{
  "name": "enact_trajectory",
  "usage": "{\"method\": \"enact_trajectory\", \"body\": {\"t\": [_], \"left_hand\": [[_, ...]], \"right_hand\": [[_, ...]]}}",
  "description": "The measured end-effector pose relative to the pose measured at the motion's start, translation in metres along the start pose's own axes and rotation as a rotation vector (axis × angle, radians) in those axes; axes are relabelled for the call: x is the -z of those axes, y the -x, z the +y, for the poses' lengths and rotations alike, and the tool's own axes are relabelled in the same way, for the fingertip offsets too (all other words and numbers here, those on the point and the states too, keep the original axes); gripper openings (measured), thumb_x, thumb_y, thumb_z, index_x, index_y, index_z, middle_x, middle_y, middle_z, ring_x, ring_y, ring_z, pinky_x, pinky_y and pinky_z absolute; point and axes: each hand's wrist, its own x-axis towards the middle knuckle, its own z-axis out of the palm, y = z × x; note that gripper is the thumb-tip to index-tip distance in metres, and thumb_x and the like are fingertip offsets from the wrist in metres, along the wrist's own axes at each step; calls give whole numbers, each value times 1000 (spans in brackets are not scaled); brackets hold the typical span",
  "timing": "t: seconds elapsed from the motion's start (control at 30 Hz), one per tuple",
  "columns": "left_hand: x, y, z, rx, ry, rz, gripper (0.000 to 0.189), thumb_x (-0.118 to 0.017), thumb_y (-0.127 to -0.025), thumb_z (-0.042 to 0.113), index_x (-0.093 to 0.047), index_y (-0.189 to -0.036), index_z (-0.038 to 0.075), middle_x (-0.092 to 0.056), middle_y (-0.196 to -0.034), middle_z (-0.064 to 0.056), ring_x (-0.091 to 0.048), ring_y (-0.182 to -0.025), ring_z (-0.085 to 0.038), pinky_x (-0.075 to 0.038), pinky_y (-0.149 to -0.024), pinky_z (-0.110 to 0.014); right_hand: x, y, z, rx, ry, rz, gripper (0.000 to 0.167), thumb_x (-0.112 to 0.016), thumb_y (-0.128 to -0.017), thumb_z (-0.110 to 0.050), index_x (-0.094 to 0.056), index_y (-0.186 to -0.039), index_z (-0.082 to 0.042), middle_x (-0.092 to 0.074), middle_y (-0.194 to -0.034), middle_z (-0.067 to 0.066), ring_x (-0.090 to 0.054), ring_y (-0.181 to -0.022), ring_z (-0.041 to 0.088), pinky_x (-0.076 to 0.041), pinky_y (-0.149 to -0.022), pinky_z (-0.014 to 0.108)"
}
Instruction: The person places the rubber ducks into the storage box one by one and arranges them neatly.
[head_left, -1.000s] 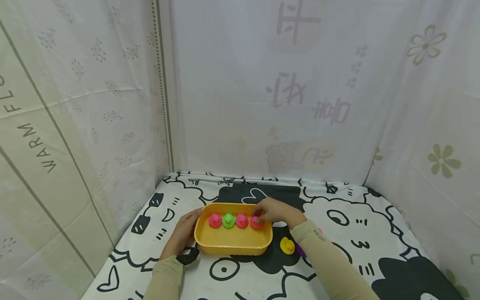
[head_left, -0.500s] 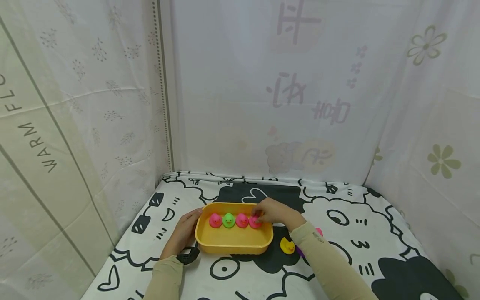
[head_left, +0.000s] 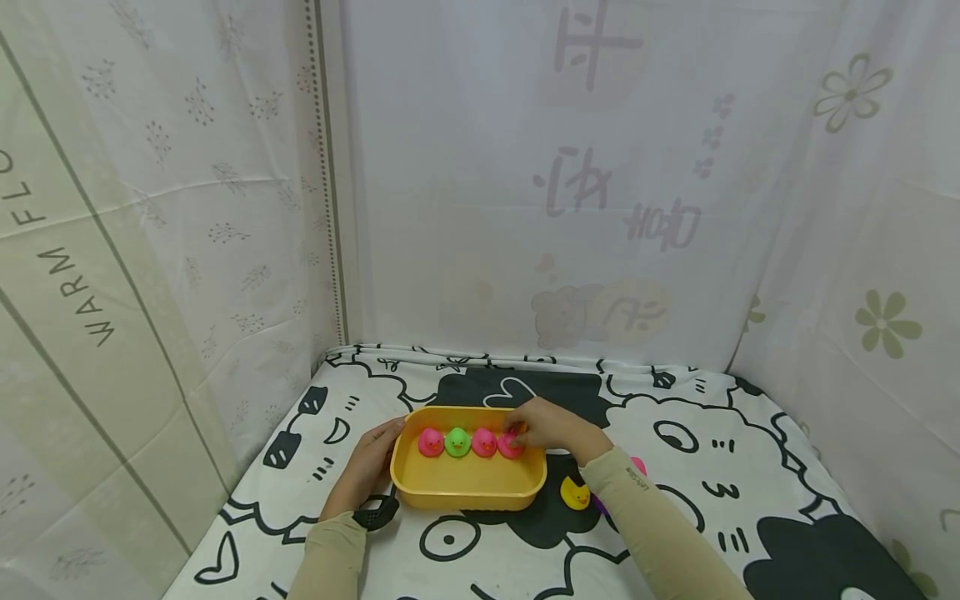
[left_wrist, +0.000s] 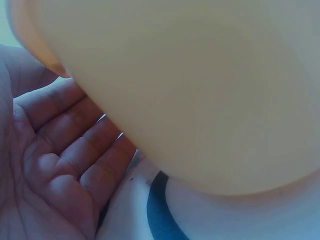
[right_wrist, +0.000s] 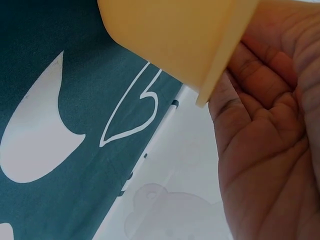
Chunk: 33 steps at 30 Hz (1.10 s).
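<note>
A yellow plastic tray (head_left: 468, 483) lies on the patterned cloth, with a row of small rubber ducks along its far side. From the left come a pink duck (head_left: 431, 442), a green duck (head_left: 457, 442), another pink duck (head_left: 484, 443) and a pink duck (head_left: 510, 445) at the right end. My right hand (head_left: 551, 427) reaches over the tray's right rim and pinches that last duck; its fingertips partly cover it. At the tray's left end, my left hand (head_left: 371, 458) holds the rim and wall. In the left wrist view, its fingers (left_wrist: 70, 122) lie against the outer wall.
A yellow duck (head_left: 575, 493) sits on the cloth right of the tray. Beside it, a purple object (head_left: 600, 505) and a pink object (head_left: 639, 465) are mostly hidden by the right sleeve (head_left: 645, 508). Printed curtains (head_left: 480, 208) enclose the back and sides.
Both hands stay almost still. The rightmost pink duck has shifted very slightly left, towards its neighbour, and more of the pink object behind the right sleeve shows.
</note>
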Motion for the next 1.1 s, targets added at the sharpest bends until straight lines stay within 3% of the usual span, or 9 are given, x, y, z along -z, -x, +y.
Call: {"method": "enact_trajectory", "body": {"t": [0.47,0.73,0.93,1.1], "left_hand": [[-1,0,3,4,4,-2,60,-52,-101,50,-53,-146,10,-52,-148,-11,-53,-133,-28,-49,-104,-36],[0,0,3,10,11,-7,60,-53,-101,50,-53,-146,10,-53,-147,-11,-54,-131,-27,-50,-102,-35],[0,0,3,3,29,-17,59,-53,-101,51,-55,-144,11,-56,-144,-10,-58,-125,-24,-53,-98,-32],[0,1,2,16,12,-10,62,-53,-100,53,-53,-146,11,-53,-148,-11,-54,-131,-28,-50,-102,-35]], "right_hand": [[4,2,-1,3,-51,-6,25,-76,-91,-18,-75,-115,-13,-70,-101,-6,-61,-88,9,-55,-78,20],[7,6,6,-16,-164,11,28,-76,-91,-22,-74,-118,-14,-70,-105,-7,-62,-88,11,-57,-72,21],[8,15,14,-9,-219,46,27,-75,-92,-25,-74,-118,-17,-70,-109,-8,-65,-94,12,-58,-79,24],[10,25,18,-28,-256,75,30,-73,-94,-27,-72,-121,-14,-72,-115,0,-65,-98,14,-59,-84,30]]}}
